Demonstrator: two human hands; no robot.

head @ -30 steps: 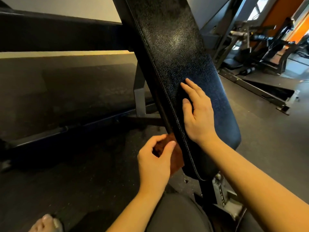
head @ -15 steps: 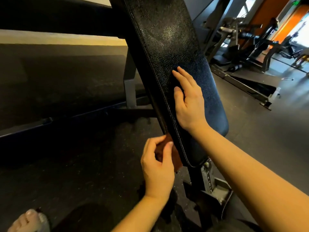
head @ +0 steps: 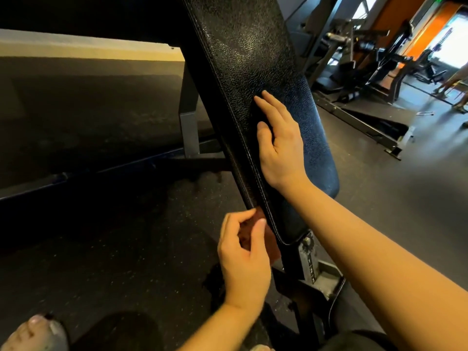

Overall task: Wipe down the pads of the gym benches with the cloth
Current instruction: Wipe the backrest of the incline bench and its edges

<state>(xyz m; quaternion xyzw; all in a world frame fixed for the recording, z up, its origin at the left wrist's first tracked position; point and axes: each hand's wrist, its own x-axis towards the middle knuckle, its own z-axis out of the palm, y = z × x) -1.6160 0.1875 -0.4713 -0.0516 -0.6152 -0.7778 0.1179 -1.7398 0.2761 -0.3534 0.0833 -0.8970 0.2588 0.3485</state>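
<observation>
1. One bench pad (head: 243, 62) fills the centre of the frame: black, grained, slanting from the top edge down to the lower middle, with a stitched seam along its left side.
2. Two bare hands are in view.
3. The right hand (head: 281, 145) lies flat on the face of the pad in mid-frame, fingers straight and close together, clasping nothing.
4. The left hand (head: 243, 259), lower centre, has thumb and fingers curled, pinching one cloth (head: 272, 249).
5. The cloth is reddish-brown and sits at the pad's left edge near its lower end. Most of it is hidden behind the hand and the pad.
6. One grey metal bracket (head: 307, 264) shows just below the pad's lower end.
7. One grey upright post (head: 188, 122) stands left of the pad.
8. One foot (head: 33, 335) rests on the dark floor (head: 126, 249) in the lower left corner.
9. Several gym machines (head: 367, 59) stand in the upper right, well apart from the pad, before an orange wall (head: 395, 19).
</observation>
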